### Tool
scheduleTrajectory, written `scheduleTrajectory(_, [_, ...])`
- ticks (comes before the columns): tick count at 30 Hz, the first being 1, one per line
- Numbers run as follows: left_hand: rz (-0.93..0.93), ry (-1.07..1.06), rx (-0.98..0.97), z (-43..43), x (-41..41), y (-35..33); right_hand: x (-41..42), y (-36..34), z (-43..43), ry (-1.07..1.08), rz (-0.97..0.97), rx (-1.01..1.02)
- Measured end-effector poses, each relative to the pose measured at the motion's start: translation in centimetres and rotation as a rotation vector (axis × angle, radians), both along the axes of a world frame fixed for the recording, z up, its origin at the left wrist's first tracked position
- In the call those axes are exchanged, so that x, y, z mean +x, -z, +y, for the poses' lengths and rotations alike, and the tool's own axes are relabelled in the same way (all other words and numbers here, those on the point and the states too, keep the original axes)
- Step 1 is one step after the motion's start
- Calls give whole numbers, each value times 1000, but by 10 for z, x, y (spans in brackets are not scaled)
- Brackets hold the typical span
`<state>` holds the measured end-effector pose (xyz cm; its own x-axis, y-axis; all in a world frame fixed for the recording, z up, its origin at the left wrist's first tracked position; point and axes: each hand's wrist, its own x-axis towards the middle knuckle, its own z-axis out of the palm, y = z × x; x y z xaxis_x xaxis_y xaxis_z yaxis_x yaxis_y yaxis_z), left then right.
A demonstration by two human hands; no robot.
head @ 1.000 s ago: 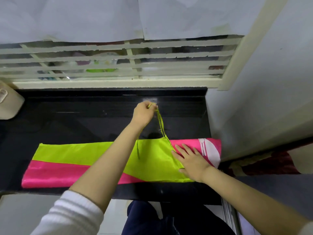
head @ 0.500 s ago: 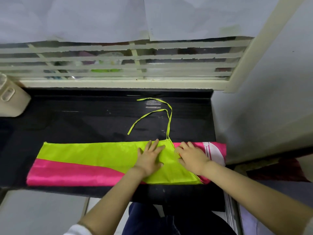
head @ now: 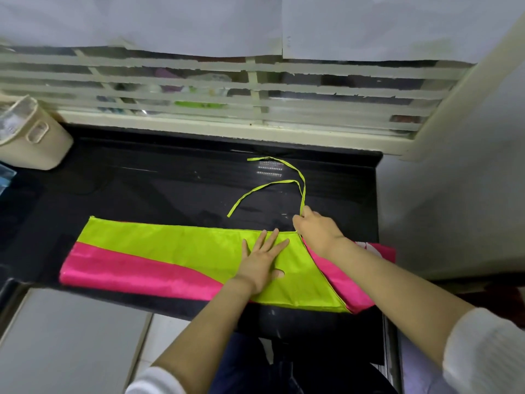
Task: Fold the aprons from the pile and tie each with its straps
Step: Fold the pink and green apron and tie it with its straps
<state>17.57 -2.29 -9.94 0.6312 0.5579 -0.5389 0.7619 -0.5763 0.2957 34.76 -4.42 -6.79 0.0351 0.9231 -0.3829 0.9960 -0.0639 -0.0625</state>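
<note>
A lime-green and pink apron (head: 159, 251) lies folded into a long band along the front of the black counter (head: 142, 189). Its two thin green straps (head: 264, 189) trail from the band's upper right corner toward the window. My left hand (head: 262, 263) presses flat on the green cloth, fingers spread. My right hand (head: 315, 230) sits at that upper right corner and pinches the base of the straps. The pink end of the apron (head: 377, 251) sticks out to the right under my right forearm.
A beige plastic container (head: 34, 137) stands at the counter's back left. A louvred window (head: 227, 92) runs along the back, a white wall (head: 468, 166) closes the right side. The counter's front edge drops to pale cabinet fronts (head: 71, 336).
My left hand let go of the straps, came back and now presses the green cloth. My right hand moved up from the cloth to the strap base at the corner.
</note>
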Motion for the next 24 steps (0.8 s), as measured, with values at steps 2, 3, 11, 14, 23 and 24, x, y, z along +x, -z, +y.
scheduleTrajectory(2, [-2,-2,2,1,1,0,2,-2,2,-66,-44,87])
scheduleTrajectory(3, [-4,-3,0,2,2,0,4,-4,3,-114,-64,166])
scheduleTrajectory(11, [-12,-36,-3,9,8,2,12,-21,-20,-327,-38,437])
scheduleTrajectory(14, [-25,-49,-8,11,9,3,13,-24,-42,-289,48,457])
scheduleTrajectory(23, [-58,-85,-22,20,16,3,-22,-3,-116,-279,48,97])
scheduleTrajectory(24, [-59,-84,-23,21,16,4,-27,6,-124,-311,39,112])
